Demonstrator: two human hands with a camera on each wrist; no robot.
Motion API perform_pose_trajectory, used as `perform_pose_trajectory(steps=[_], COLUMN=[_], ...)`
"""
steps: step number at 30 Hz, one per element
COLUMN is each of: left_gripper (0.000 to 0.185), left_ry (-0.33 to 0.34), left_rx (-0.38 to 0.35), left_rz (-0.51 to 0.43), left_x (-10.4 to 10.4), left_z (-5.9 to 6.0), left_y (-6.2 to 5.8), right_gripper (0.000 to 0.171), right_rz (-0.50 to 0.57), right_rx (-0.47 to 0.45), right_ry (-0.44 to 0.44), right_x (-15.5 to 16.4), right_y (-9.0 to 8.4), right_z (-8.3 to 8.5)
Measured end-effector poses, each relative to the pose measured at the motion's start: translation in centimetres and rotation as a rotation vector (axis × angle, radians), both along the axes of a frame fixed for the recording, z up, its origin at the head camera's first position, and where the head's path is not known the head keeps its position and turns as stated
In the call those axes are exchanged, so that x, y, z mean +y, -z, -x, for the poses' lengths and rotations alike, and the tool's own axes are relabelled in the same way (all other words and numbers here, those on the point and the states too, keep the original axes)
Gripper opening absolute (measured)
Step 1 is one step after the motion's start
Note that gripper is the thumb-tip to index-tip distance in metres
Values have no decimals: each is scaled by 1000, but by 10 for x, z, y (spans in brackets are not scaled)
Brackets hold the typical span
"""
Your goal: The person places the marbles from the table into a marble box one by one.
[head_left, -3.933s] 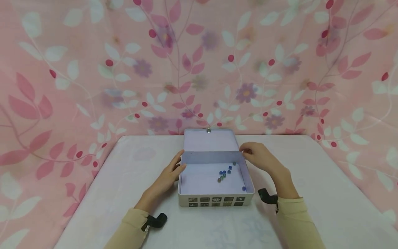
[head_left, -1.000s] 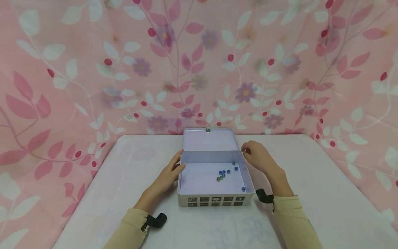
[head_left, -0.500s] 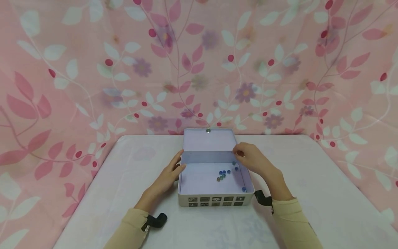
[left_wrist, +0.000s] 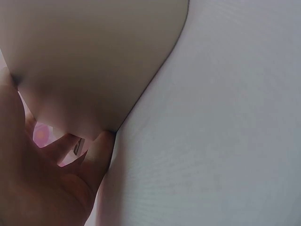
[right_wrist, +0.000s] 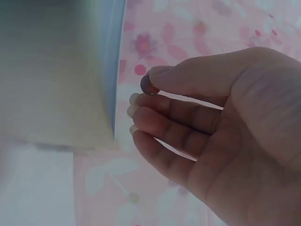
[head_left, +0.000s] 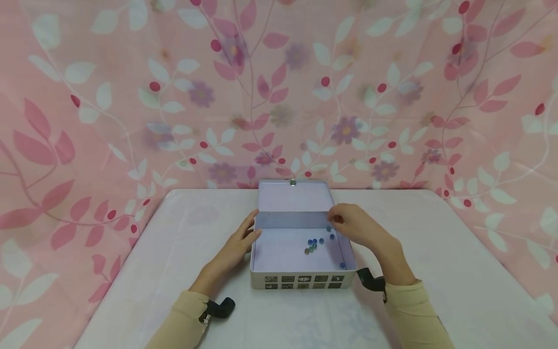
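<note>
An open white tin box (head_left: 301, 280) stands mid-table, its lid (head_left: 294, 196) lying back flat. Several blue and green marbles (head_left: 315, 244) lie inside, and one marble (head_left: 342, 265) sits apart near the front right corner. My left hand (head_left: 250, 231) rests with straight fingers against the box's left wall (left_wrist: 94, 56). My right hand (head_left: 337, 222) hovers over the back right corner of the box. In the right wrist view it (right_wrist: 146, 94) pinches a dark marble (right_wrist: 148, 84) between thumb and fingertip, next to the box wall (right_wrist: 56, 70).
The white table (head_left: 436, 271) meets a pink floral curtain (head_left: 131, 97) at the back and sides. One small marble (head_left: 292, 182) sits at the lid's far edge. Black wrist camera mounts (head_left: 220, 308) show at both cuffs.
Over the last second my right hand has shifted left from beside the box's right rim to over its back right corner. The left hand has stayed on the box.
</note>
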State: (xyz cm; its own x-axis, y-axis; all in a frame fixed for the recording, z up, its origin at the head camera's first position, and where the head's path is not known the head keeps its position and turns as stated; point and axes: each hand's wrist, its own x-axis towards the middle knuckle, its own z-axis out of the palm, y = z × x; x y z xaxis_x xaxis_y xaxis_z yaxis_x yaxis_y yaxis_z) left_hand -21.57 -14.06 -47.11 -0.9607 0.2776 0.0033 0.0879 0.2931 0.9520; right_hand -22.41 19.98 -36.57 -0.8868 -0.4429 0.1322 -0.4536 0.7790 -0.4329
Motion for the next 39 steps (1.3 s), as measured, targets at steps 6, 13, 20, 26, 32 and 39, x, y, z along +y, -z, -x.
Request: perform_pose_trajectory(steps=[6, 13, 20, 26, 32, 39], left_gripper=[67, 67, 68, 69, 68, 67], left_ry=[20, 11, 2, 4, 1, -4], left_rx=[-14, -11, 11, 11, 5, 7], left_rz=[6, -5, 4, 4, 8, 16], left_x=[1, 0, 0, 0, 0, 1], left_z=[-4, 1, 0, 0, -1, -3], left_y=[-10, -1, 0, -1, -3, -5], right_gripper=[11, 12, 11, 10, 15, 15], right_rz=[-27, -53, -87, -121, -124, -151], right_rx=[-34, 4, -26, -42, -31, -57], right_ry=[-45, -119, -121, -116, -136, -107], right_x=[-12, -23, -28, -31, -35, -38], right_y=[3, 14, 29, 39, 44, 46], right_z=[-3, 0, 6, 9, 7, 3])
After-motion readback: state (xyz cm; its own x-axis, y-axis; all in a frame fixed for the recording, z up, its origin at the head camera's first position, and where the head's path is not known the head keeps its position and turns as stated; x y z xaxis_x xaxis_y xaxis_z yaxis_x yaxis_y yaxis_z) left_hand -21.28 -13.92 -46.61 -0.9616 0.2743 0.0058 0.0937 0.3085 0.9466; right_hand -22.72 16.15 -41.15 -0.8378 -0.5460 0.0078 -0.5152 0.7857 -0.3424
